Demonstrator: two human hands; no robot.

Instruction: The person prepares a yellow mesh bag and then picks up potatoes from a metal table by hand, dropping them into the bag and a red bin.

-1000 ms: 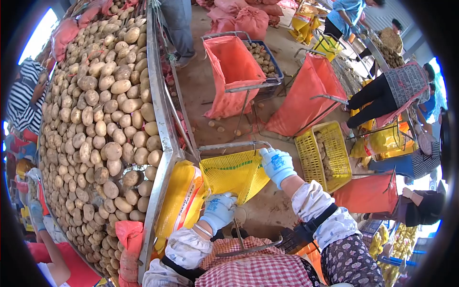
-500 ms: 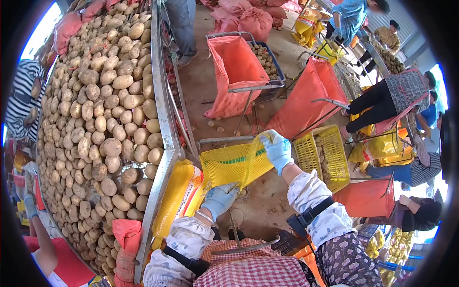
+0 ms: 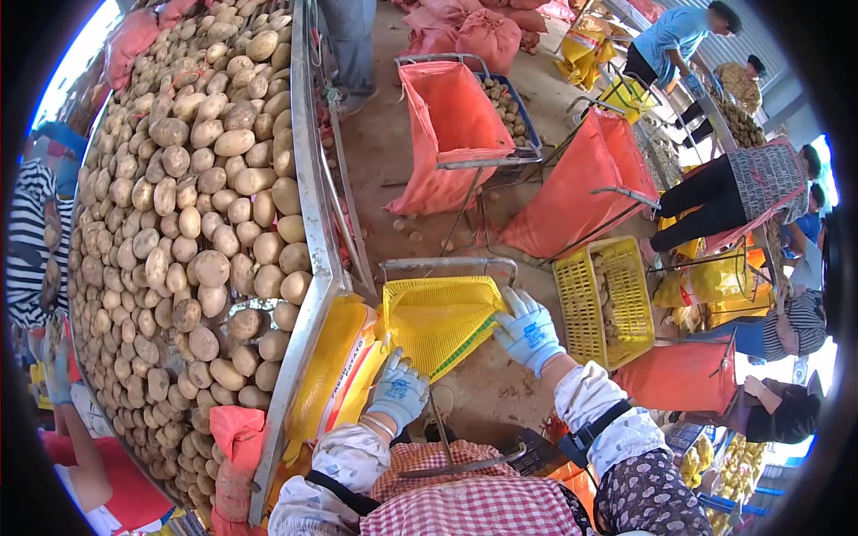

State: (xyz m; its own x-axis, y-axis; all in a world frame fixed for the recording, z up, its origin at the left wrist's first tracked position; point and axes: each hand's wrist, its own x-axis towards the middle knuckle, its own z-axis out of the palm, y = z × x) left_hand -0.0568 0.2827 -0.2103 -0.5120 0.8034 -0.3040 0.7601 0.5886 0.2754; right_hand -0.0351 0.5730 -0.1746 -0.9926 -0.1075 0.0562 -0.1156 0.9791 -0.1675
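A yellow mesh sack [image 3: 438, 313] hangs open on a metal frame stand [image 3: 447, 264] in front of me. My right hand [image 3: 529, 330], in a pale blue glove, grips the sack's right edge near the frame. My left hand [image 3: 399, 390], gloved the same way, holds the sack's lower left edge. Next to the sack on the left hangs a stack of yellow printed bags [image 3: 338, 366]. A long metal-edged table [image 3: 308, 205] heaped with potatoes [image 3: 192, 223] runs along my left side.
Orange sacks [image 3: 442, 125] [image 3: 581, 188] hang on frame stands ahead. A yellow crate [image 3: 603, 299] with potatoes sits on the dirt floor to the right. Other people work at the right, at the far end and at the left of the table. Loose potatoes lie on the floor.
My right hand has come down from the raised sack edge to the frame's right side. The sack's mouth now lies spread over the frame. My left hand slid lower.
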